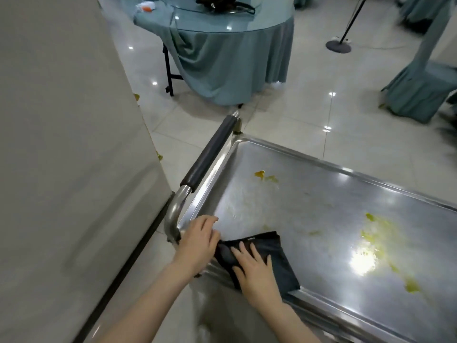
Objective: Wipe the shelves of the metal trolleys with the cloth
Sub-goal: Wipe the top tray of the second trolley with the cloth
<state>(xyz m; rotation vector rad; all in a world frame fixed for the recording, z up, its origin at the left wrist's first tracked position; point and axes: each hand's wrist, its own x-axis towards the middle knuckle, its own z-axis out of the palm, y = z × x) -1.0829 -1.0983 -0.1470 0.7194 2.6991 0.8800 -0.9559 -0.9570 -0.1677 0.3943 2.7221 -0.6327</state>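
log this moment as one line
stage: wiping top shelf | right hand: flat on cloth | left hand: on shelf corner by cloth | yellow smears: on shelf, away from cloth

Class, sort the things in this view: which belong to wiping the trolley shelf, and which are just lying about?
Job: dark cloth, trolley top shelf, yellow smears, right hand pressing the cloth, left hand at the shelf corner.
Lying about: draped round table, black object, stand base, covered chair.
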